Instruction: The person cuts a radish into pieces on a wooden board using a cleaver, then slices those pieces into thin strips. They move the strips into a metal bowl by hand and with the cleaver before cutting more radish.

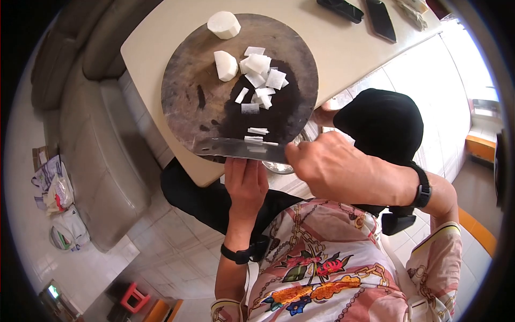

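My right hand [328,165] is wrapped round the handle of a cleaver [228,149], its blade lying across the near edge of a round wooden chopping board [185,107]. My left hand [245,185] is right behind the blade, fingers together; the blade hides the fingertips and whatever they hold. Thin white strips [258,131], apparently white radish, lie just beyond the blade. Farther up the board is a loose pile of flat radish slices [259,64]. Two thick radish chunks, a half piece [226,66] and a round one [223,25], sit at the far left.
The board stands on a cream table [145,40] by its corner. A phone [381,20] and a black case [341,9] lie at the far right. Part of a metal bowl [280,168] shows below the board. A grey sofa [102,155] is to the left.
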The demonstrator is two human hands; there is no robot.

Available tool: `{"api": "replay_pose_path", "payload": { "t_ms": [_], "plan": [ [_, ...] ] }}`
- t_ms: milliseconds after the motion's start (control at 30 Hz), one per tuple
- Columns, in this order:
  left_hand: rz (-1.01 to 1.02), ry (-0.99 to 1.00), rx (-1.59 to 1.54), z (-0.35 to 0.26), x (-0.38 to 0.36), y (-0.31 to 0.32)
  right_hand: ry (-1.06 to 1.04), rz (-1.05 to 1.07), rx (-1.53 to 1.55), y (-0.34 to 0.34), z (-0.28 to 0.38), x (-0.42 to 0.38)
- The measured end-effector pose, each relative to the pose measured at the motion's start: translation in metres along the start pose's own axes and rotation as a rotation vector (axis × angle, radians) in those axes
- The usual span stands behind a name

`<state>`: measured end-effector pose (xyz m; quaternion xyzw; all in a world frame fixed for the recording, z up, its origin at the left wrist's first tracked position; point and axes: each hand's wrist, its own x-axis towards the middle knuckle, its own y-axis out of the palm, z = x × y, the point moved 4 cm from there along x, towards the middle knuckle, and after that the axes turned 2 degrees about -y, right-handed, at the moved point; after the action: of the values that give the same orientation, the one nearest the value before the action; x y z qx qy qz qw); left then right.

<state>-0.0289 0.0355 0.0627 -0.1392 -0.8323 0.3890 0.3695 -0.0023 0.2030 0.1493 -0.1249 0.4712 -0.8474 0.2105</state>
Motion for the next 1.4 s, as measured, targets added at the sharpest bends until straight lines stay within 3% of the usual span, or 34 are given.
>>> {"api": "replay_pose_path", "payload": {
  "t_ms": [133,333,667,1033,1400],
  "plan": [
    [-0.028,0.005,-0.016,0.000,0.000,0.001,-0.013,-0.036,0.076,0.013,-0.008,0.009],
    [-0.032,0.029,-0.036,-0.001,0.005,-0.001,0.166,-0.107,0.188,0.012,-0.017,-0.003],
    [-0.053,0.014,-0.023,0.004,0.003,-0.007,0.142,-0.051,0.163,0.008,-0.016,-0.011],
    [-0.084,0.010,0.023,0.002,-0.006,-0.011,0.215,-0.128,0.240,0.008,-0.016,-0.017],
    [-0.074,0.035,0.003,0.007,-0.012,-0.008,0.142,-0.086,0.218,0.014,-0.007,-0.016]
  ]
}}
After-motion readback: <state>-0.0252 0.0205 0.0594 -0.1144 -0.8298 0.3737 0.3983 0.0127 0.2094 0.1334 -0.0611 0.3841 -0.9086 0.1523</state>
